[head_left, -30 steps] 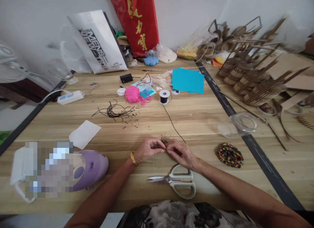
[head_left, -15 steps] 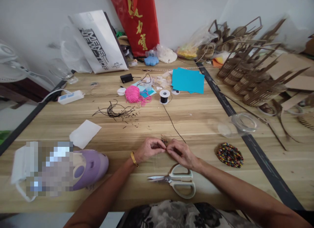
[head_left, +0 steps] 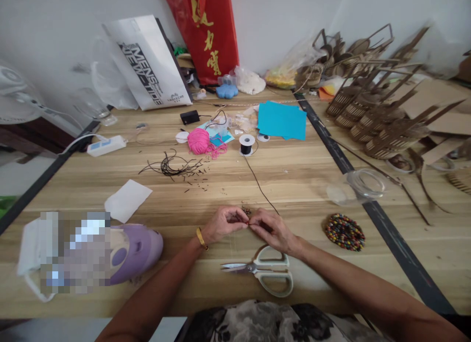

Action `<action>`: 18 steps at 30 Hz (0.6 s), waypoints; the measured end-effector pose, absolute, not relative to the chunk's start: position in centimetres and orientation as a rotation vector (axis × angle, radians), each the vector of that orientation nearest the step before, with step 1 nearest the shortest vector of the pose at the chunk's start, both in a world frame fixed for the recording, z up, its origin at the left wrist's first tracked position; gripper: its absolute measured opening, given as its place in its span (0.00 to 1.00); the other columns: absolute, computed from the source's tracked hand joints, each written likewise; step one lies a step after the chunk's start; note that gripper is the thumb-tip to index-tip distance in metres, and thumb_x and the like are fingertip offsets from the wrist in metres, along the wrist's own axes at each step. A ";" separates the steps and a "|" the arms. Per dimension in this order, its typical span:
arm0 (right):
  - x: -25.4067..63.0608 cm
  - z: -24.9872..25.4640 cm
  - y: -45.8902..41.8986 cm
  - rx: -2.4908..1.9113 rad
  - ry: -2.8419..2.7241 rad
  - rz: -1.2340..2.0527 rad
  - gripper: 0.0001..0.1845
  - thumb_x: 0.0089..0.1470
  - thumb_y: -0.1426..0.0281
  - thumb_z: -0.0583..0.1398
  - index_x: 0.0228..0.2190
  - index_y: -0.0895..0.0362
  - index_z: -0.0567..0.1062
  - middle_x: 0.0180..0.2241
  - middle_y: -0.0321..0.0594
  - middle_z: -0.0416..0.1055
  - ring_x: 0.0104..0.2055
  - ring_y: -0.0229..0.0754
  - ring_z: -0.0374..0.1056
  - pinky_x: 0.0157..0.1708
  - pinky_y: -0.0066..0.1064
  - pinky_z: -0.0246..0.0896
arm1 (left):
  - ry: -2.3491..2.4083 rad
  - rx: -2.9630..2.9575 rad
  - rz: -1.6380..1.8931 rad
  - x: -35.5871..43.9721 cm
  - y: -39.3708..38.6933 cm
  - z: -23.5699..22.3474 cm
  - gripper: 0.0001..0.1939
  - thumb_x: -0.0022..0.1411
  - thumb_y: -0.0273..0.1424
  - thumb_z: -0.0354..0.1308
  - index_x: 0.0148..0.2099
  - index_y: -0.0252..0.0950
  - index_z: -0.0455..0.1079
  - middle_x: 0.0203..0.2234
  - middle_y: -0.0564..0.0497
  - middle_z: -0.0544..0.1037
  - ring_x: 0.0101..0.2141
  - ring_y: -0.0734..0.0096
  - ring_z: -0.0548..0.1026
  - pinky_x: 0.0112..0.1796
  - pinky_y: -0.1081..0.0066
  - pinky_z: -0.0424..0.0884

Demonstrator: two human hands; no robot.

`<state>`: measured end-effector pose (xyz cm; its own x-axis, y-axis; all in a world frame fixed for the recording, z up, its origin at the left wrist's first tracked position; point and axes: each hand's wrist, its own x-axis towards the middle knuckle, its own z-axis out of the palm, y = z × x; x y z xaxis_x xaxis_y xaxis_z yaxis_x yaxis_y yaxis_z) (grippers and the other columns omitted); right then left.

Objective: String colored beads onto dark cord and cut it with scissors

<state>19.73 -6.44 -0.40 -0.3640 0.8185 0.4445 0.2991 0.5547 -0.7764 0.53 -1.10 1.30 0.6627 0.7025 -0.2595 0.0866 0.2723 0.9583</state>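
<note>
My left hand (head_left: 226, 223) and my right hand (head_left: 273, 230) meet at the fingertips over the table. Thumb and forefinger of the left pinch a tiny reddish bead, its outline barely visible. The right hand pinches the black cord (head_left: 259, 182) close beside the bead; this cord runs back to a white spool (head_left: 247, 144). Just behind the fingertips lies a little cluster of small beads (head_left: 246, 210), partly hidden by the hands. Scissors with pale handles (head_left: 272, 271) rest on the table in front of the right hand. Multicoloured strung beads (head_left: 345, 232) lie coiled to the right.
Cut black cords (head_left: 172, 166) and short scraps lie behind my left hand, near a pink yarn ball (head_left: 198, 141). A purple device (head_left: 138, 253) and white paper (head_left: 128, 200) are at left. Blue sheets (head_left: 281, 120) lie at the back; woven baskets (head_left: 375, 116) stand right.
Both hands stay in nearly the same place, fingertips together. The camera view shifts very slightly; nothing else visibly moves.
</note>
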 end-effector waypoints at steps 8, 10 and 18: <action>19.7 -0.5 -6.7 -0.961 -1.887 0.742 0.06 0.60 0.67 0.57 0.32 0.57 0.69 0.27 0.39 0.69 0.28 0.37 0.65 0.27 0.26 0.61 | 0.773 1.256 0.486 0.5 -1.1 1.2 0.18 0.43 0.37 0.70 0.30 0.29 0.71 0.25 0.50 0.76 0.27 0.76 0.72 0.33 0.74 0.66; 19.7 -0.5 -6.7 -0.971 -1.882 0.758 0.07 0.59 0.67 0.57 0.32 0.57 0.69 0.27 0.39 0.69 0.27 0.36 0.64 0.26 0.25 0.60 | 0.772 1.266 0.486 0.5 -1.0 1.0 0.17 0.44 0.37 0.70 0.30 0.29 0.71 0.25 0.49 0.76 0.27 0.75 0.72 0.33 0.73 0.66; 20.0 -0.2 -7.0 -1.006 -1.787 0.920 0.09 0.59 0.63 0.57 0.34 0.58 0.70 0.28 0.39 0.69 0.26 0.36 0.64 0.24 0.25 0.58 | 0.774 1.362 0.512 0.4 -0.8 1.2 0.15 0.48 0.37 0.67 0.29 0.29 0.73 0.26 0.48 0.77 0.29 0.73 0.72 0.35 0.73 0.66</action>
